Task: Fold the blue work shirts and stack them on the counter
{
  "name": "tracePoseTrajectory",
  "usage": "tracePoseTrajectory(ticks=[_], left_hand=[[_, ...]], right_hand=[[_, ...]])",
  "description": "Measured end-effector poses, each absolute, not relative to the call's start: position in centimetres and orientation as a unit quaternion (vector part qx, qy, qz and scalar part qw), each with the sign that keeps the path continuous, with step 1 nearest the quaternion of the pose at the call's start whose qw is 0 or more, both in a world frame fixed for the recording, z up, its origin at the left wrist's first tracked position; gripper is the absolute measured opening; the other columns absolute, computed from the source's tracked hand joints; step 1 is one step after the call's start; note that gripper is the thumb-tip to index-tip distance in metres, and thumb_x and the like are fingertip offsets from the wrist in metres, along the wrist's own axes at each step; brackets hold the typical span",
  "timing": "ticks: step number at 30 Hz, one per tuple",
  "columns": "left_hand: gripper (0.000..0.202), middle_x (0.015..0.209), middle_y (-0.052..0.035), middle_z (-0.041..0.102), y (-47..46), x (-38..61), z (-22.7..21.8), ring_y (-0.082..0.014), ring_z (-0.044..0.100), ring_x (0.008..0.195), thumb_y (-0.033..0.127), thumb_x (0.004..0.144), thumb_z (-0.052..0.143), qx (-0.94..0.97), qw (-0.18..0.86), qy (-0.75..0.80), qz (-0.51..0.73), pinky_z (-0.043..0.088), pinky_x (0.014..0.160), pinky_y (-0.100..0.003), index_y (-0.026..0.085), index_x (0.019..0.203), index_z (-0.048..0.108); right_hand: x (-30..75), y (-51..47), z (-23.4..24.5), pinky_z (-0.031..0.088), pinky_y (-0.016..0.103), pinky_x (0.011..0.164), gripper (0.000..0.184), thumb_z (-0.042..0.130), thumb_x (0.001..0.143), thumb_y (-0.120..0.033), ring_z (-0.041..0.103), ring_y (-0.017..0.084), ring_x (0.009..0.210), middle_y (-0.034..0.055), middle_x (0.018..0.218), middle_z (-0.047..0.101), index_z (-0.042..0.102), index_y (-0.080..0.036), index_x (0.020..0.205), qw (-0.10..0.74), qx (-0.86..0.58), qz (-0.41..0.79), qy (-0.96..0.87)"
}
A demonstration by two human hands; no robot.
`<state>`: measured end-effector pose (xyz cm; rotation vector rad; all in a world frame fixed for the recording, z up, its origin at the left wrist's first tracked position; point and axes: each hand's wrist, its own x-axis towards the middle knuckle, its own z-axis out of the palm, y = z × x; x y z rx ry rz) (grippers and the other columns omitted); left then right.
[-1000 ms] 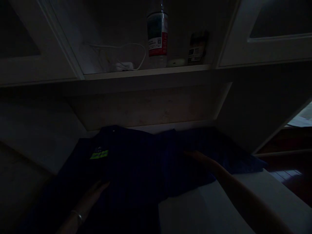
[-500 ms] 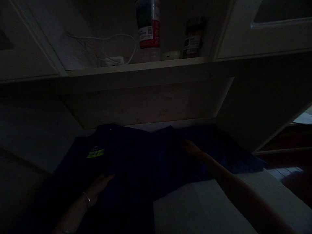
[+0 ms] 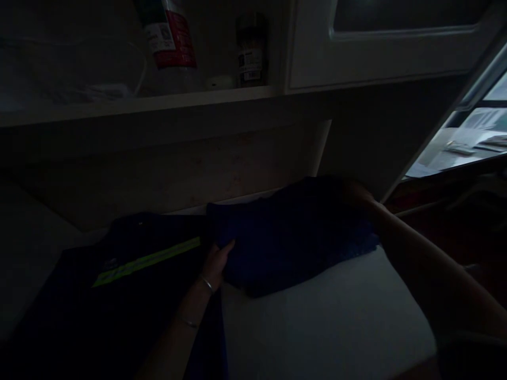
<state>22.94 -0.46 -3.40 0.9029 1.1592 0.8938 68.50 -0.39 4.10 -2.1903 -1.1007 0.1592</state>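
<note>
"Which step is in hand?"

"Arranging the blue cloth [image 3: 277,243], I'd judge, with both hands on it, one at each end. It lies on the white table [image 3: 317,327], right of the dark top [image 3: 138,295] with the yellow-green strip [image 3: 146,261]. Whether cloth and top are one piece, I can't tell."

"And the grip?"

"The left hand [image 3: 216,264] pinches the cloth's near left edge, thumb on top. The right hand [image 3: 358,194] is at the far right end, in shadow with its fingers lost; I can't tell if it grasps or only presses."

"What does the next move call for?"

"Both ends under control, I'd say, since the cloth looks limp and could bunch up in the middle."

"How's the surface?"

"Pale and bare in front of the cloth. Its back edge runs along the wall [image 3: 222,179]."

"The room?"

"Very dim. A shelf [image 3: 222,97] above carries a red-labelled bottle [image 3: 178,42], a dark jar [image 3: 251,58] and a white cable [image 3: 141,74]. A cabinet door [image 3: 380,60] stands right of them, and the only strong light is at the window [image 3: 483,119], far right."
</note>
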Motion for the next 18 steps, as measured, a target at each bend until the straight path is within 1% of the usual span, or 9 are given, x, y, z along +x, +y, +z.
tracePoseTrajectory(ticks=[1,3,4,6,8,9,11,14,18], left_hand=[[0.057,0.130,-0.0143,0.063,-1.0,23.9,-5.1,-0.0266,0.064,0.111,0.040,0.079,0.069,0.408,0.658,0.519,0.361,0.052,0.095,-0.041,0.019,0.130,0.054],[0.058,0.130,-0.0182,0.062,-2.3,25.1,-8.0,-0.0273,0.062,0.114,0.042,0.083,0.063,0.462,0.617,0.563,0.299,0.050,0.099,-0.042,0.013,0.132,0.052],[0.061,0.133,-0.0206,0.059,-3.0,25.3,-9.0,-0.0285,0.059,0.118,0.041,0.084,0.061,0.510,0.555,0.591,0.288,0.047,0.102,-0.044,0.009,0.134,0.049],[0.067,0.142,-0.0233,0.049,-4.4,25.5,-10.0,-0.0312,0.048,0.131,0.039,0.086,0.057,0.626,0.360,0.621,0.304,0.036,0.111,-0.048,0.006,0.141,0.040],[0.062,0.154,-0.0171,0.035,-5.7,25.6,-10.1,-0.0317,0.031,0.142,0.040,0.091,0.050,0.738,0.183,0.578,0.296,0.023,0.118,-0.053,0.015,0.146,0.037],[0.057,0.157,-0.0118,0.031,-6.2,25.9,-10.1,-0.0313,0.025,0.145,0.042,0.094,0.044,0.785,0.138,0.540,0.268,0.018,0.119,-0.056,0.022,0.147,0.038],[0.050,0.158,-0.0056,0.031,-6.8,26.4,-10.2,-0.0317,0.022,0.146,0.046,0.096,0.035,0.852,0.138,0.477,0.164,0.017,0.118,-0.061,0.031,0.143,0.044],[0.057,0.158,-0.0061,0.029,-6.9,27.0,-10.7,-0.0330,0.022,0.146,0.054,0.095,0.028,0.872,0.185,0.449,0.052,0.017,0.116,-0.064,0.030,0.145,0.042],[0.058,0.159,-0.0071,0.026,-7.8,25.6,-9.8,-0.0302,0.020,0.147,0.052,0.095,0.029,0.870,0.217,0.441,0.024,0.017,0.118,-0.058,0.026,0.146,0.039]], right_hand=[[69.1,-1.3,3.5,0.034,0.044,0.098,0.053,0.057,0.089,-0.029,0.047,0.038,0.126,0.0358,0.131,0.050,0.052,0.006,0.128,0.292,-0.853,0.031,-0.431],[69.0,-2.9,1.5,0.034,0.048,0.101,0.058,0.056,0.091,-0.029,0.043,0.040,0.129,0.0329,0.139,0.044,0.042,-0.003,0.141,0.212,-0.860,-0.030,-0.462],[68.5,-3.5,0.2,0.034,0.050,0.103,0.059,0.053,0.093,-0.031,0.042,0.039,0.130,0.0290,0.142,0.043,0.038,-0.008,0.145,0.190,-0.853,-0.057,-0.483],[66.7,-4.5,-3.1,0.032,0.056,0.108,0.056,0.043,0.096,-0.040,0.039,0.035,0.134,0.0182,0.149,0.040,0.035,-0.021,0.148,0.130,-0.828,-0.078,-0.540],[64.9,-5.3,-6.8,0.021,0.068,0.109,0.054,0.030,0.098,-0.050,0.029,0.034,0.141,0.0084,0.157,0.031,0.034,-0.032,0.148,0.068,-0.823,-0.043,-0.562],[64.2,-5.6,-8.6,0.016,0.072,0.108,0.055,0.024,0.098,-0.052,0.023,0.034,0.143,0.0055,0.159,0.027,0.033,-0.035,0.149,0.037,-0.828,-0.015,-0.560],[63.5,-6.2,-11.6,0.008,0.078,0.105,0.056,0.016,0.098,-0.052,0.017,0.034,0.146,0.0030,0.160,0.022,0.029,-0.037,0.150,-0.005,-0.838,0.028,-0.545],[63.9,-6.5,-13.7,0.005,0.077,0.105,0.056,0.014,0.098,-0.050,0.014,0.033,0.146,0.0033,0.160,0.021,0.024,-0.036,0.152,-0.020,-0.842,0.043,-0.538],[64.5,-6.4,-12.5,0.008,0.079,0.103,0.051,0.026,0.097,-0.043,0.018,0.035,0.145,0.0037,0.159,0.026,0.037,-0.036,0.146,-0.027,-0.824,0.066,-0.563]])
